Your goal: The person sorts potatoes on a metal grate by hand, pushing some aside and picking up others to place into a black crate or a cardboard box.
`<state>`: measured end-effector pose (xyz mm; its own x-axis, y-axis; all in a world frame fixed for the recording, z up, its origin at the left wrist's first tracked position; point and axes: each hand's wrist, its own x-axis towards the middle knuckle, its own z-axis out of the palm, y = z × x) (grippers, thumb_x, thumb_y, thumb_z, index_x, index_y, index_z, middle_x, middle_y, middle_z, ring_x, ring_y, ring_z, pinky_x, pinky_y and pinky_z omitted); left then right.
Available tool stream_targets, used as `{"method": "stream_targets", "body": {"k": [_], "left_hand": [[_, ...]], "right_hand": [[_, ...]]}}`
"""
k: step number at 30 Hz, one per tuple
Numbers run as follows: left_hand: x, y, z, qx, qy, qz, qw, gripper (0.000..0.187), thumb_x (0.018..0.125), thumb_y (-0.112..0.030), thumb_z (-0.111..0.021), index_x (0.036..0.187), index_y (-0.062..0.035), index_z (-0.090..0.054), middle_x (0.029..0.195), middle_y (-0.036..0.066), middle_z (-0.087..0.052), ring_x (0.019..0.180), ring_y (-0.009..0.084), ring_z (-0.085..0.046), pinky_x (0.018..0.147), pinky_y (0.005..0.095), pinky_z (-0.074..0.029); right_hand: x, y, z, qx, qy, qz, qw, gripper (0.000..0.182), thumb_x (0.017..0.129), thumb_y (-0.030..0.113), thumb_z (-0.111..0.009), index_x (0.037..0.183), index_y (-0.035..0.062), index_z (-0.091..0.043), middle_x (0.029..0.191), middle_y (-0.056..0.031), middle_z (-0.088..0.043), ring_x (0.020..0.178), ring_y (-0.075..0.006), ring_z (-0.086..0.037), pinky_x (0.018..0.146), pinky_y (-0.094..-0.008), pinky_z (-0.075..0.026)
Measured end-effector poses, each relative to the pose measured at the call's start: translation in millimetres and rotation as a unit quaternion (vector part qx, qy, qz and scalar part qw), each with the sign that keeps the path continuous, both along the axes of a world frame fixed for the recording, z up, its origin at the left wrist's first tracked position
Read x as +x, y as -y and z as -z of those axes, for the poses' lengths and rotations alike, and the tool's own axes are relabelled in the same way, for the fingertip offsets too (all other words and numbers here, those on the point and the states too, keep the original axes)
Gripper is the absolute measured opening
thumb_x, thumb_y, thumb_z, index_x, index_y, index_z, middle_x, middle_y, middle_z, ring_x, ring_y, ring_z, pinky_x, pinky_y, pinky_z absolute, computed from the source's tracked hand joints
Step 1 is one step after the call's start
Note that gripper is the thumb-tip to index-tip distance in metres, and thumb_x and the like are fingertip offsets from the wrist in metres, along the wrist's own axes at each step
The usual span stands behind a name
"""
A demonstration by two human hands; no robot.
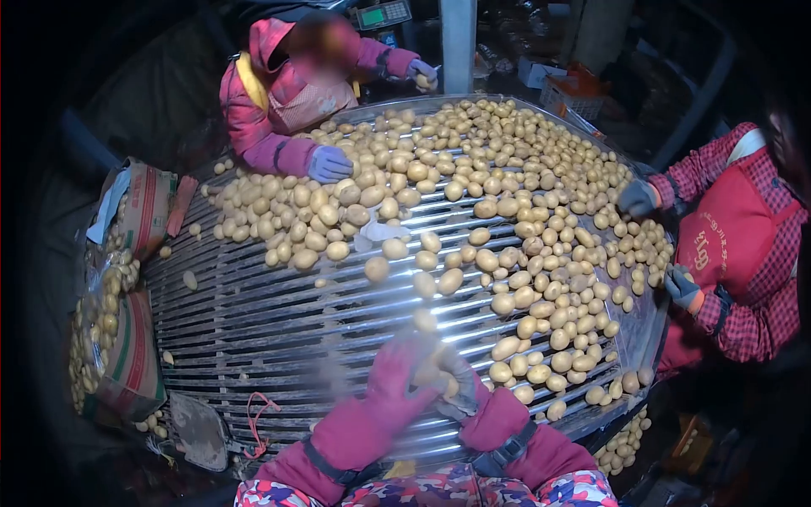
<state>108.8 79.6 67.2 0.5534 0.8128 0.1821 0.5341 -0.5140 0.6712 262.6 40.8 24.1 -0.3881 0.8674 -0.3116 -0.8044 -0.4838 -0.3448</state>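
My left hand (390,384), in a magenta glove, and my right hand (460,382), in a greyish glove with a magenta sleeve cover, meet at the near edge of a round metal roller table (253,317). Between them I hold a potato (432,372); motion blur hides which fingers grip it. Several yellow potatoes (507,203) cover the far and right parts of the table. Loose potatoes (378,269) lie just beyond my hands.
A person in a pink jacket, with a blue-gloved hand (328,163) on the potatoes, works at the far side. Another person in red plaid, gloved hand (683,289), works at the right. Open sacks of potatoes (110,321) hang at the left edge. A scale (382,13) stands behind.
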Motion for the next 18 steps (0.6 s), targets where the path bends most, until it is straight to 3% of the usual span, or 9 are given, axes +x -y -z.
{"method": "stream_targets", "body": {"k": [1, 6, 8, 9, 12, 13, 15, 17, 18], "left_hand": [[-7, -2, -2, -0.04, 0.015, 0.013, 0.999, 0.071, 0.081, -0.033, -0.073, 0.141, -0.0055, -0.047, 0.146, 0.022, -0.044, 0.139, 0.0416, -0.035, 0.115, 0.0499, -0.027], [-33, -10, 10, -0.061, -0.001, 0.01, 0.998, 0.077, 0.084, -0.031, -0.071, 0.149, -0.0053, -0.038, 0.157, 0.02, -0.028, 0.145, 0.0369, -0.027, 0.117, 0.0464, -0.023], [-45, -11, 22, -0.176, 0.121, 0.016, 0.977, 0.083, 0.085, -0.03, -0.072, 0.152, -0.004, -0.03, 0.158, 0.018, -0.026, 0.146, 0.0322, -0.026, 0.118, 0.0434, -0.023], [-51, -17, 16, -0.169, 0.116, 0.006, 0.979, 0.083, 0.085, -0.03, -0.072, 0.152, -0.004, -0.03, 0.158, 0.018, -0.026, 0.146, 0.0322, -0.026, 0.118, 0.0434, -0.023], [-51, -52, -9, -0.182, 0.118, -0.041, 0.975, 0.088, 0.084, -0.027, -0.075, 0.153, -0.0028, -0.027, 0.156, 0.017, -0.033, 0.145, 0.0271, -0.03, 0.119, 0.0384, -0.022], [-52, -71, -14, -0.187, 0.103, -0.088, 0.973, 0.086, 0.084, -0.024, -0.075, 0.153, -0.0033, -0.027, 0.154, 0.015, -0.037, 0.145, 0.026, -0.031, 0.119, 0.0379, -0.023], [-58, -122, 0, -0.162, 0.087, -0.144, 0.972, 0.079, 0.087, -0.019, -0.072, 0.152, -0.0068, -0.03, 0.15, 0.014, -0.043, 0.14, 0.0243, -0.038, 0.116, 0.0368, -0.029], [-62, -179, 25, -0.088, 0.099, -0.139, 0.981, 0.077, 0.086, -0.024, -0.073, 0.151, -0.0089, -0.034, 0.145, 0.013, -0.048, 0.135, 0.025, -0.045, 0.112, 0.0373, -0.035], [-51, -200, 11, -0.108, 0.044, -0.189, 0.975, 0.079, 0.085, -0.028, -0.074, 0.151, -0.0087, -0.035, 0.145, 0.014, -0.048, 0.134, 0.0254, -0.045, 0.111, 0.0377, -0.036]], "right_hand": [[-2, -1, -3, 0.03, 0.014, 0.017, 0.999, 0.054, 0.099, 0.05, -0.05, 0.133, 0.0075, -0.044, 0.116, -0.0066, -0.056, 0.098, -0.0153, -0.061, 0.083, -0.0291, -0.053], [-17, -7, -9, 0.183, 0.01, 0.069, 0.981, 0.042, 0.1, 0.039, -0.055, 0.125, 0.0066, -0.045, 0.108, -0.0042, -0.053, 0.088, -0.0116, -0.054, 0.074, -0.0246, -0.047], [-26, -10, -18, 0.216, 0.03, 0.154, 0.964, 0.034, 0.096, 0.028, -0.058, 0.12, 0.0071, -0.046, 0.106, -0.0022, -0.049, 0.088, -0.0099, -0.048, 0.071, -0.0221, -0.041], [-16, -16, -28, 0.154, -0.058, 0.081, 0.983, 0.031, 0.091, 0.021, -0.058, 0.116, 0.0086, -0.045, 0.104, -0.0003, -0.046, 0.09, -0.0101, -0.046, 0.073, -0.0215, -0.04], [-5, -19, -38, 0.07, 0.112, 0.065, 0.989, 0.03, 0.09, 0.022, -0.058, 0.115, 0.0101, -0.045, 0.103, 0.0013, -0.044, 0.087, -0.0101, -0.046, 0.072, -0.0195, -0.045], [-6, -24, -32, 0.005, 0.021, 0.057, 0.998, 0.032, 0.091, 0.024, -0.058, 0.116, 0.0087, -0.046, 0.102, 0.0018, -0.044, 0.088, -0.009, -0.046, 0.066, -0.0154, -0.044], [-5, -26, -24, 0.091, -0.036, 0.012, 0.995, 0.034, 0.09, 0.027, -0.059, 0.115, 0.0073, -0.047, 0.1, 0.0022, -0.043, 0.084, -0.0077, -0.042, 0.061, -0.0132, -0.038], [-6, -28, 14, 0.171, -0.095, -0.067, 0.978, 0.038, 0.089, 0.031, -0.064, 0.114, 0.0061, -0.048, 0.094, 0.0024, -0.044, 0.08, -0.0073, -0.037, 0.061, -0.0137, -0.032], [-6, -30, 22, 0.099, -0.138, -0.105, 0.98, 0.043, 0.088, 0.034, -0.067, 0.115, 0.0055, -0.048, 0.09, 0.0031, -0.044, 0.081, -0.007, -0.038, 0.063, -0.0137, -0.032]]}}
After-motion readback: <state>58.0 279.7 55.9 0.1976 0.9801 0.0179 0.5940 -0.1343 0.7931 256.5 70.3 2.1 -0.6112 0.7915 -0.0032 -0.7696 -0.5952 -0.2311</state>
